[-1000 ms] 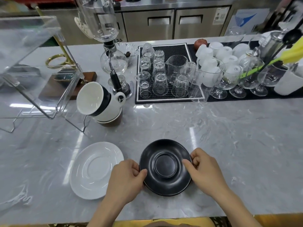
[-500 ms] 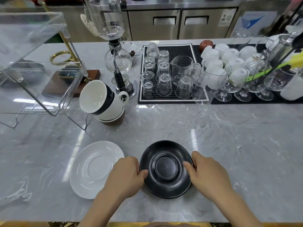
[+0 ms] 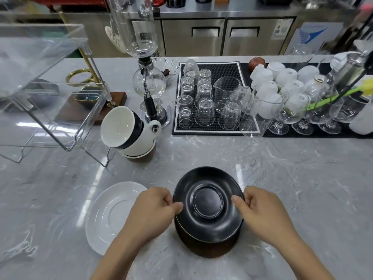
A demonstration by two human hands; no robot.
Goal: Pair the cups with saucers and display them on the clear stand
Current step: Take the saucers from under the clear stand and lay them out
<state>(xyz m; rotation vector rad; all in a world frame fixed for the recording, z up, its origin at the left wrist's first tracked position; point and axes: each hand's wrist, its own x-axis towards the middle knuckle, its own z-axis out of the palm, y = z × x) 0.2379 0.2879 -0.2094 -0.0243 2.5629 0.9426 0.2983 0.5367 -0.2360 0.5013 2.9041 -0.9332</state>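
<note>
Both hands, the left [image 3: 153, 209] and right [image 3: 262, 211], pinched the black saucer [image 3: 209, 205] at the counter's near edge; cups [image 3: 129, 132] unpaired, stand [image 3: 46, 77] bare.

Both hands [image 3: 153, 211] [image 3: 262, 213], fingers curled.
</note>
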